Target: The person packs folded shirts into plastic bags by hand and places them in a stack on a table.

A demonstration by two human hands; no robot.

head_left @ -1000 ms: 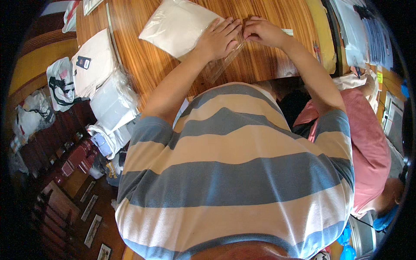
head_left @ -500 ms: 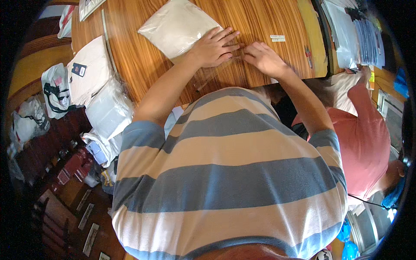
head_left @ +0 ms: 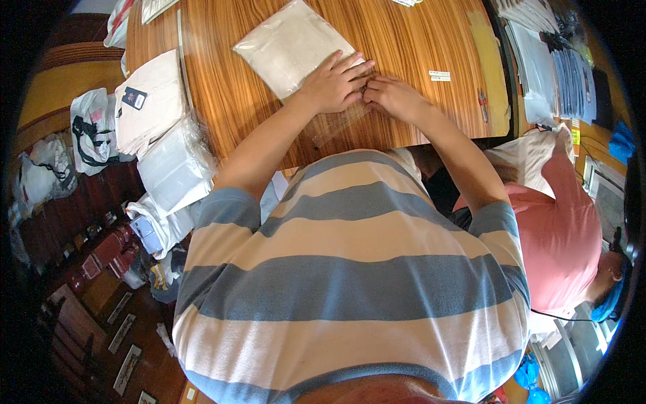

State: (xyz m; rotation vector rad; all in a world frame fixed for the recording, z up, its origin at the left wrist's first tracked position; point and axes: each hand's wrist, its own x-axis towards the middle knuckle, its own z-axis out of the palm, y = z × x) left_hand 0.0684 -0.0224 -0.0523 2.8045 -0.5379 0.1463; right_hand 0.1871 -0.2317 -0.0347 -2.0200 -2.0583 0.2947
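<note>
A folded cream garment in a clear plastic bag (head_left: 288, 55) lies at an angle on the wood-grain table, in front of me. Across its near right corner my left hand (head_left: 331, 86) rests flat, fingers spread. Close beside it, almost touching its fingertips, is my right hand (head_left: 396, 99). Its fingers are curled and pressed together at the bag's loose clear end, which stretches toward me below both hands. The exact grip is partly hidden by the fingers.
Two small white labels (head_left: 439, 76) and red-handled snips (head_left: 482, 106) lie on the table's right. Folded cream garments (head_left: 151, 94) with a dark tag and clear bags (head_left: 173, 165) are stacked at left. Bagged blue items (head_left: 572, 84) stand at right, near a person in pink (head_left: 555, 232).
My right hand has moved left, closer to my left hand. My left hand stays spread on the bag. The whole view has shifted slightly.
</note>
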